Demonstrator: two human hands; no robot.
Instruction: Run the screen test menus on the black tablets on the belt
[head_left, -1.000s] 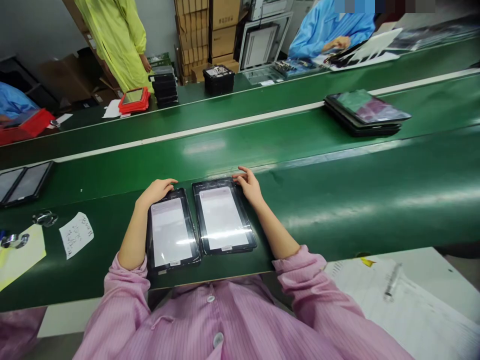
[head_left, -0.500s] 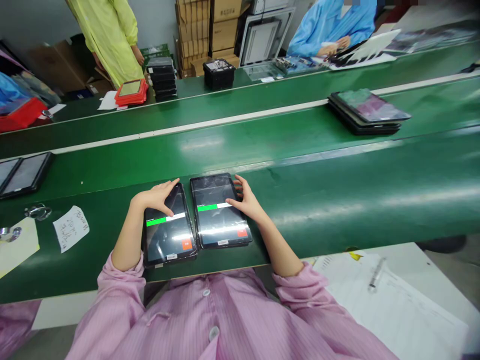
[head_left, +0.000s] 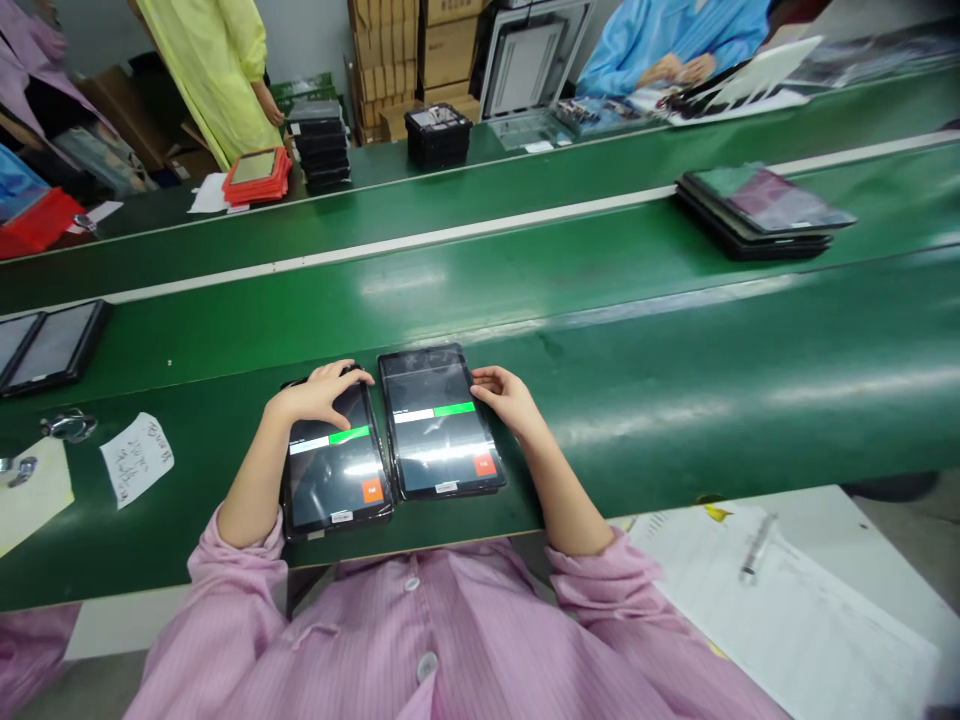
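Observation:
Two black tablets lie side by side at the bench's front edge, each with a lit screen showing a white and green bar and an orange button. Over the upper part of the left tablet [head_left: 322,490] rests my left hand [head_left: 319,398], open, its thumb above the screen and its fingers arched across the top edge. Beside the right tablet's [head_left: 439,450] upper right edge is my right hand [head_left: 510,402], fingers loosely bent and thumb at the edge, not gripping. Whether its fingertips touch the case is hard to tell.
A handwritten paper slip [head_left: 138,458] and metal rings [head_left: 69,425] lie to the left. Stacked tablets [head_left: 757,215] sit on the green conveyor at the right. Printed sheets [head_left: 780,600] with a pen lie on the white side table. Co-workers stand across the line.
My right thumb has drawn back from the right tablet's screen to its edge. My left fingers bend more over the top. On both screens the green has moved from left half to right.

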